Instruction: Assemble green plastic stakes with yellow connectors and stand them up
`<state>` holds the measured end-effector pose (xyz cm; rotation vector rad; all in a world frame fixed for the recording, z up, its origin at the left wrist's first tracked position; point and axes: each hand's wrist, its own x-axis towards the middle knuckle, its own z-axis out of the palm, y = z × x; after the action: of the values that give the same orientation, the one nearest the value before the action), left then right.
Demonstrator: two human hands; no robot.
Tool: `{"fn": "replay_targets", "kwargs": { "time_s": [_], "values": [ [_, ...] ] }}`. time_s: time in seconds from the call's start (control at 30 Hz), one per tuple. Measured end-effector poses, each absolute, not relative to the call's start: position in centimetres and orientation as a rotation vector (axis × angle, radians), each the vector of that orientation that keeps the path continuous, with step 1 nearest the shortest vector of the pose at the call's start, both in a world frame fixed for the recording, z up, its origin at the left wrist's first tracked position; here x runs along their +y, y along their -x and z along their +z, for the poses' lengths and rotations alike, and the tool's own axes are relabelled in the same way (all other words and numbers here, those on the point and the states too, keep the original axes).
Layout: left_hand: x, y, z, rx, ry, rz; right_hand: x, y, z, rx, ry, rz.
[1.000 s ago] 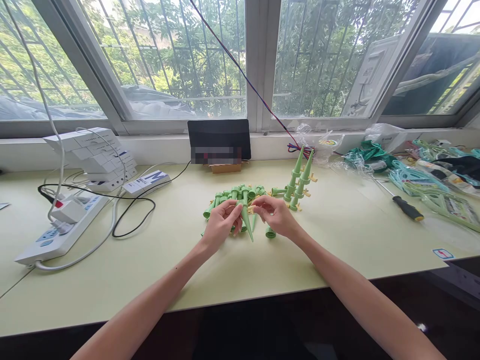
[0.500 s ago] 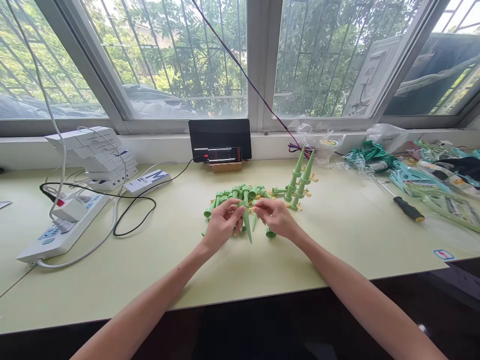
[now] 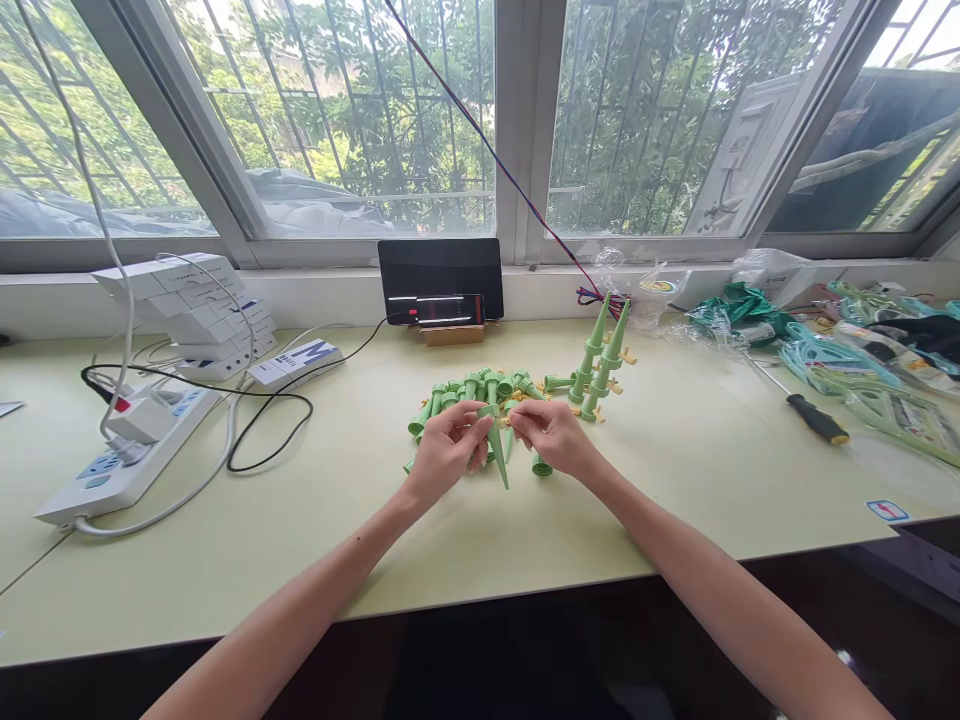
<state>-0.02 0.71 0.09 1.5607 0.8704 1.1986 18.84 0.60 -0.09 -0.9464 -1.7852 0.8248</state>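
I'm holding a green spike [image 3: 498, 458] right in front of the green pile [image 3: 472, 384]!
My left hand [image 3: 444, 450] is curling nearly closed, thumb and fingers pinching the spike, its tip pointing down on my side of the pile. My right hand [image 3: 559, 432] is hovering just beside it, fingertips drawn close together; whether they're gripping something small, I can't tell. Right of the pile, two tall green stacks [image 3: 604, 362] are standing, yellow taps [image 3: 628, 356] jutting out sideways, while a loose cap [image 3: 541, 466] is sitting at the pile's near right. Beyond the pile, a phone [image 3: 461, 310] is resting before a tablet [image 3: 450, 268].
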Motion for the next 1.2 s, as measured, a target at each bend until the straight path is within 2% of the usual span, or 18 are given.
{"fn": "replay_targets", "kwargs": {
  "time_s": [0.43,0.93,1.2],
  "values": [
    [0.82,0.22,0.57,0.872,-1.234,0.987,0.61,-18.73,-0.08,-1.757,0.863,0.811],
    [0.82,0.09,0.43,0.845,-1.215,0.982,0.48,-18.61,0.02,-1.807,0.925,0.680],
    [0.79,0.14,0.22,0.849,-1.400,1.110,0.62,-18.65,-0.17,-1.846,0.934,0.653]
  ]
}}
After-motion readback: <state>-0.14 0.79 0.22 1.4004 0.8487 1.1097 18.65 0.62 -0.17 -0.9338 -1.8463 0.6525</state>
